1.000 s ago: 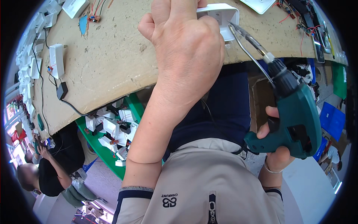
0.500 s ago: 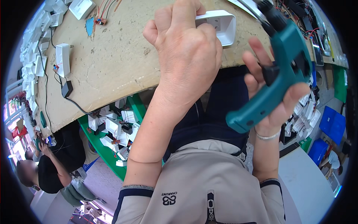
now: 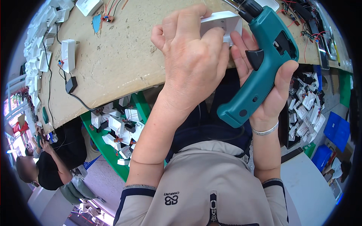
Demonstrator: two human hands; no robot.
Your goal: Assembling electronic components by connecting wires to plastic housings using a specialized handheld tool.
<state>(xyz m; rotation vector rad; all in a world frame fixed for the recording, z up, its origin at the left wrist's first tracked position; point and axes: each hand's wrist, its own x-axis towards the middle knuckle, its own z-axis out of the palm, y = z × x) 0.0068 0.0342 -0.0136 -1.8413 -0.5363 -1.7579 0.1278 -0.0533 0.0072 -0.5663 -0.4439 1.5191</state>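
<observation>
My left hand (image 3: 194, 52) is closed on a white plastic housing (image 3: 233, 26), an open box at the table's near edge. Its fingertips and part of the box are hidden behind the hand. Across the palm of my right hand (image 3: 277, 88) lies a green soldering gun (image 3: 260, 67) with a black trigger, its handle angled down to the left. The gun's black nose and metal tip point up and leftward, over the housing's far side. Fingers of my right hand show beside the trigger, close to the housing's right wall; whether they touch it I cannot tell.
White housings are piled along the worn table's (image 3: 124, 71) left edge. A small circuit board (image 3: 108, 18) with wires lies at the back left. Under the table, a green bin (image 3: 113, 158) holds housings and boards. More parts lie at right; a co-worker (image 3: 49, 169) is at far left.
My right hand has brought the soldering gun leftward, closer to the housing and my left hand. My left hand keeps its hold. The whole view has shifted slightly.
</observation>
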